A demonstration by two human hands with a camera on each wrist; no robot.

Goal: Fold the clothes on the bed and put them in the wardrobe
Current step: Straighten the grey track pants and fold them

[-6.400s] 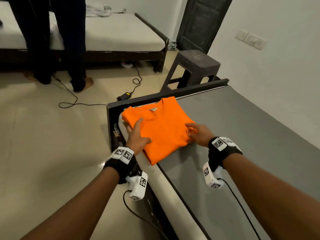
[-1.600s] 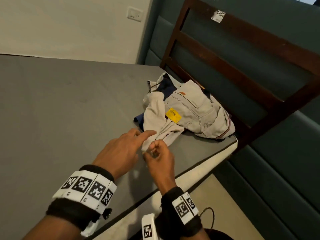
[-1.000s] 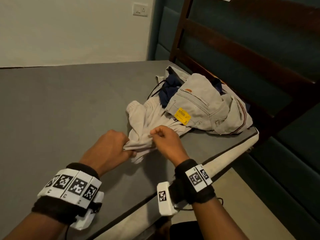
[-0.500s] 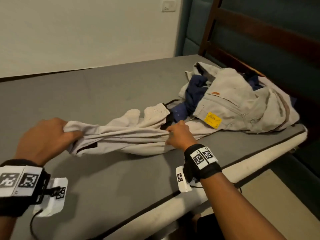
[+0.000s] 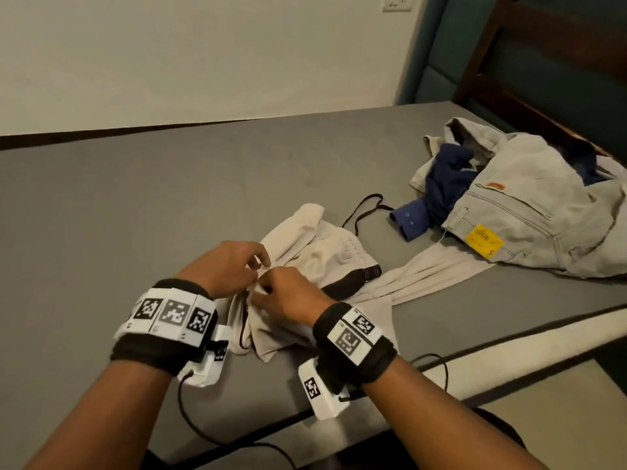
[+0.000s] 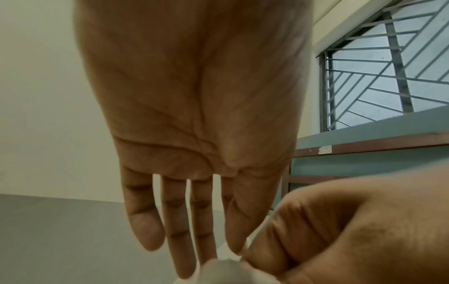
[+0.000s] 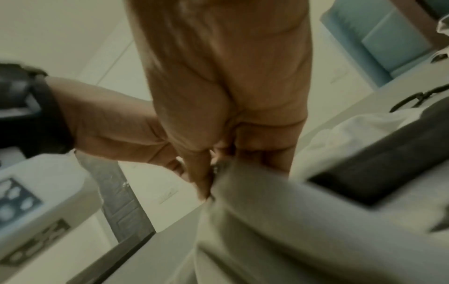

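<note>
Both hands work one edge of the beige trousers at the near side of the bed.

The left hand (image 5: 228,266) and right hand (image 5: 288,293) each pinch the beige trousers (image 5: 325,266). One leg trails under the grey jeans (image 5: 529,212), so pulling could drag that unfolded heap towards the mattress (image 5: 135,198) edge, and the loose black drawcord (image 5: 364,210) might snag. The jeans' yellow tag (image 5: 483,239) and orange patch (image 5: 495,185) are unreadable.
</note>
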